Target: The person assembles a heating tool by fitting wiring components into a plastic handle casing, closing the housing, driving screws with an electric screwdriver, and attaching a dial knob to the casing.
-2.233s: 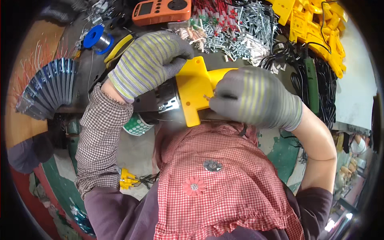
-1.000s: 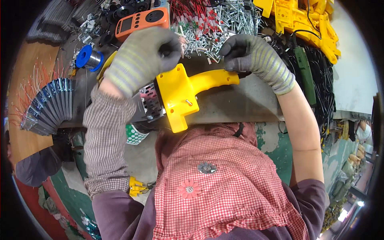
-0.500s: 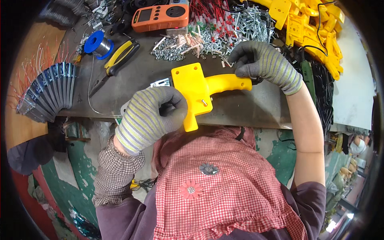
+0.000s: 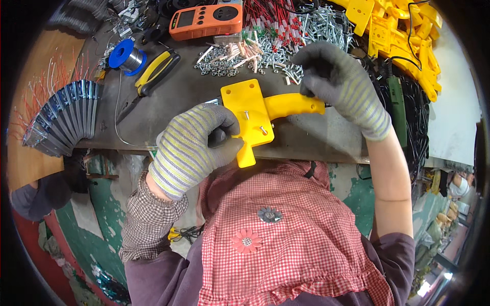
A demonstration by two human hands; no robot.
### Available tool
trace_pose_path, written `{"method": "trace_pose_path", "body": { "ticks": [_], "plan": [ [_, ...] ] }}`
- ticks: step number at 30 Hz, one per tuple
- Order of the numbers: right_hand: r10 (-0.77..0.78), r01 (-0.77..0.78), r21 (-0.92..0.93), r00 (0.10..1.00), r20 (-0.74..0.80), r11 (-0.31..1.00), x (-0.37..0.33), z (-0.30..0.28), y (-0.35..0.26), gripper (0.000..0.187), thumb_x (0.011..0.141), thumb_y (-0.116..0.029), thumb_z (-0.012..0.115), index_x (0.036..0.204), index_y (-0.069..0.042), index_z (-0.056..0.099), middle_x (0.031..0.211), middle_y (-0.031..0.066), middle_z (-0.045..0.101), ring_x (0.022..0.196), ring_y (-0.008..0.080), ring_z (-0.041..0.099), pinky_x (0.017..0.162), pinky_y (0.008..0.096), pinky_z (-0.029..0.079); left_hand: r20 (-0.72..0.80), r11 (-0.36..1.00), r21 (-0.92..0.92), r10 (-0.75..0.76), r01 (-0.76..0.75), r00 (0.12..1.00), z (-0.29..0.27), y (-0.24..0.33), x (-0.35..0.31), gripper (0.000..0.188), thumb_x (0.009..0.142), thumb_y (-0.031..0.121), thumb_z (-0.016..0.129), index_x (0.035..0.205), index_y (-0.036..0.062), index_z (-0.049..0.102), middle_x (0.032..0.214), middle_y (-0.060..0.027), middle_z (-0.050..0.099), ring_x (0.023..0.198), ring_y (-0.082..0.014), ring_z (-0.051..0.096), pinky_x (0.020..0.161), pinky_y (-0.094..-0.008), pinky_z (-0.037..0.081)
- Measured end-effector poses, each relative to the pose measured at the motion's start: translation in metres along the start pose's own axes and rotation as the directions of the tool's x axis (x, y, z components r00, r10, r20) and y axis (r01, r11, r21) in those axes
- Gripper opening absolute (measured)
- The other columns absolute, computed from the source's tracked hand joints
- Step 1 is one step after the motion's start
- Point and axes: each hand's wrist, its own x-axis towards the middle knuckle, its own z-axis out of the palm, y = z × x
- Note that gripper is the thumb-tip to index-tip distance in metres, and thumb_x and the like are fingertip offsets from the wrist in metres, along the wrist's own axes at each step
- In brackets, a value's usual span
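Note:
A yellow plastic housing with a handle [image 4: 291, 105] lies over the table's near edge. My left hand [image 4: 196, 145], in a striped knit glove, is closed on its left side, thumb and finger at the edge. Two small screws stand out of the flat face, an upper screw [image 4: 247, 116] and a lower screw [image 4: 263, 130]. Part of a shiny metal piece [image 4: 213, 101] shows behind the left hand. Above the handle's end is my gloved right hand [image 4: 339, 84], thumb and fingers curved apart with nothing visible between them.
Beyond the housing lie heaped nuts [image 4: 217, 65], long screws [image 4: 326, 30] and red-wired parts [image 4: 273, 25]. An orange meter [image 4: 205, 22], a solder spool [image 4: 126, 57] and yellow-handled pliers [image 4: 155, 71] sit back left. Metal strips [image 4: 64, 115] fan out leftward. Yellow housings [image 4: 398, 35] pile up back right.
A second screw now shows in the housing's face, above the first. My right hand has shifted slightly, its thumb and fingers wider apart. My left hand keeps its hold.

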Motion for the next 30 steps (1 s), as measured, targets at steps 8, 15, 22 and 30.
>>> {"method": "trace_pose_path", "body": {
  "ticks": [8, 15, 22, 30],
  "plan": [
    [-0.141, 0.139, -0.059, 0.989, -0.040, 0.989, -0.043, 0.026, -0.019, 0.034, 0.077, 0.008, 0.082, 0.110, -0.002, 0.077, 0.106, 0.0058, 0.072, 0.100, 0.0139, 0.068, 0.088, 0.0279, 0.057, -0.164, 0.978, 0.116, 0.191, -0.173, 0.968, -0.001, -0.008, 0.018, 0.019, 0.080, 0.007, 0.083, 0.095, 0.0044, 0.074, 0.091, -0.0070, 0.067, 0.078, -0.0190, 0.065, 0.070, -0.0317, 0.053],
    [-0.027, 0.030, 0.124, 0.999, -0.029, 0.992, -0.057, 0.040, -0.026, 0.035, 0.084, -0.004, 0.085, 0.118, -0.004, 0.076, 0.105, 0.0054, 0.074, 0.100, 0.0137, 0.073, 0.090, 0.0279, 0.059, 0.031, 0.766, 0.414, 0.529, -0.492, 0.848, -0.009, -0.017, 0.040, 0.026, 0.072, 0.009, 0.082, 0.096, 0.0069, 0.072, 0.093, -0.0110, 0.068, 0.085, -0.0334, 0.068, 0.075, -0.0413, 0.055],
    [-0.009, 0.077, 0.321, 0.978, -0.206, 0.944, -0.070, 0.052, -0.011, 0.042, 0.086, 0.004, 0.082, 0.126, -0.002, 0.068, 0.109, 0.0076, 0.073, 0.102, 0.0147, 0.073, 0.092, 0.0285, 0.060, -0.007, 0.808, 0.316, 0.526, -0.497, 0.851, -0.016, -0.030, 0.089, 0.024, 0.078, 0.010, 0.081, 0.099, 0.0060, 0.068, 0.089, -0.0097, 0.069, 0.081, -0.0302, 0.070, 0.071, -0.0378, 0.057],
    [-0.072, 0.170, 0.238, 0.925, -0.372, 0.956, -0.085, 0.038, 0.016, 0.044, 0.089, 0.010, 0.075, 0.130, 0.000, 0.064, 0.112, 0.0104, 0.073, 0.105, 0.0179, 0.073, 0.096, 0.0315, 0.059, 0.225, 0.495, 0.568, 0.674, -0.657, 0.703, -0.013, -0.024, 0.111, 0.019, 0.086, 0.013, 0.073, 0.104, 0.0065, 0.070, 0.095, -0.0121, 0.070, 0.090, -0.0312, 0.071, 0.080, -0.0400, 0.059]
  ]
}}
